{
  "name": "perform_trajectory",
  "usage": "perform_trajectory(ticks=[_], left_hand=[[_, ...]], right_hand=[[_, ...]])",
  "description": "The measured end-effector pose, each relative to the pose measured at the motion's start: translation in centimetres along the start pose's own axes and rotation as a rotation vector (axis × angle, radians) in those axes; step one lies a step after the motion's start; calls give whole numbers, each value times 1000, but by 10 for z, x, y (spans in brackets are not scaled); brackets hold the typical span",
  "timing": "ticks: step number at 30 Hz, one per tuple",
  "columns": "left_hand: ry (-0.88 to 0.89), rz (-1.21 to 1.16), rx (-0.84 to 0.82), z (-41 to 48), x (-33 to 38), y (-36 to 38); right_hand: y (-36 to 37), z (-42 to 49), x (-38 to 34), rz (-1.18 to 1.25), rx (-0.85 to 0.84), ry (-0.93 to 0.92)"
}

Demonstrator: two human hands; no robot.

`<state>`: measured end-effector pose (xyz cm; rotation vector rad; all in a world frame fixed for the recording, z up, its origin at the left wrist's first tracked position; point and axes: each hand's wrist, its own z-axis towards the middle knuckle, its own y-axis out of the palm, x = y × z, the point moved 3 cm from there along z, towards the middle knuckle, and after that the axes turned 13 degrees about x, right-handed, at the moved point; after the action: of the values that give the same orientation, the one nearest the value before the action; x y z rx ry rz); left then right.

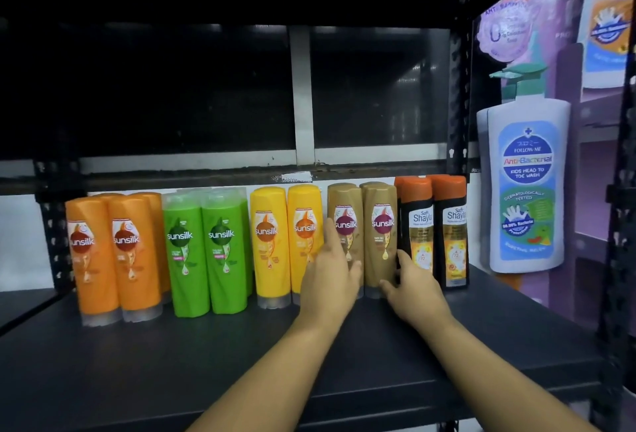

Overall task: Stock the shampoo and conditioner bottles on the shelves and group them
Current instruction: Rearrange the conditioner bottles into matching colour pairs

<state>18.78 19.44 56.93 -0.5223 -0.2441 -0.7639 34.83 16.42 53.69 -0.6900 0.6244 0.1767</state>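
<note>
Bottles stand in colour groups at the back of a dark shelf (172, 363): orange Sunsilk bottles (113, 252) at the left, then green ones (206, 252), yellow ones (285, 242), gold-brown ones (378, 235) and black Shayla bottles with orange caps (433, 225) at the right. My left hand (330, 277) lies flat against the left gold-brown bottle (346, 211), fingers spread. My right hand (413, 283) touches the base of the right gold-brown bottle, thumb between it and the Shayla bottles. The two hands bracket the gold-brown pair.
A black perforated upright (459, 94) stands at the shelf's back right, another (51, 225) at the left. A cardboard display shaped like a big white pump bottle (526, 184) hangs at the right. The shelf above (206, 173) is close over the bottle tops.
</note>
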Motion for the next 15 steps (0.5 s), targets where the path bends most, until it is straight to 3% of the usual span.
perform_trajectory(ticks=[15], left_hand=[[-6, 177, -109, -4, -1, 19]], right_hand=[[8, 3, 5, -8, 44, -75]])
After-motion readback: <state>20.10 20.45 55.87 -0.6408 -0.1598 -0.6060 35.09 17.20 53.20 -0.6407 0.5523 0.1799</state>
